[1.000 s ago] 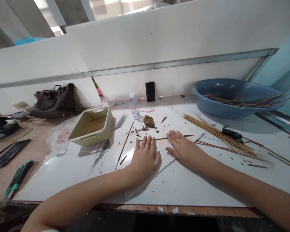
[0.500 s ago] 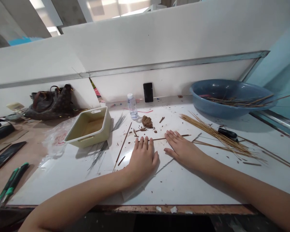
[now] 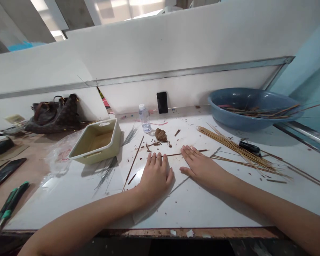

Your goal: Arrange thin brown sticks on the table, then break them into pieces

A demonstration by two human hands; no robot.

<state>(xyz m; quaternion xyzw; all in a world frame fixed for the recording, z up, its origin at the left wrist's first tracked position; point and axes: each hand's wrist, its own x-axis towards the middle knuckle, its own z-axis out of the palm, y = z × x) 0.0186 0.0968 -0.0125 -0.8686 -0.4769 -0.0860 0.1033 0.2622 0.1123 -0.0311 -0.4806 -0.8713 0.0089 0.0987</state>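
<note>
Both hands lie palm down over a thin brown stick (image 3: 173, 154) on the white tabletop. My left hand (image 3: 156, 174) covers its left part with the fingers stretched out. Toward the right end, my right hand (image 3: 198, 163) rests flat with its thumb apart. Just beyond them sits a brown lump (image 3: 160, 135) among dark crumbs and short pieces. Another thin brown stick (image 3: 133, 161) lies slanted left of my left hand. A bundle of tan sticks (image 3: 234, 147) is to the right of my right hand.
A yellow-green bin (image 3: 96, 156), a clear bottle (image 3: 144, 119) and an upright phone (image 3: 162, 102) stand behind the hands. At the back right is a blue basin (image 3: 237, 122) with sticks. A black-handled tool (image 3: 250, 147) lies on the bundle; green-black pliers (image 3: 12, 202) are far left.
The whole view has shifted slightly. Both hands remain flat on the stick, in nearly the same place.
</note>
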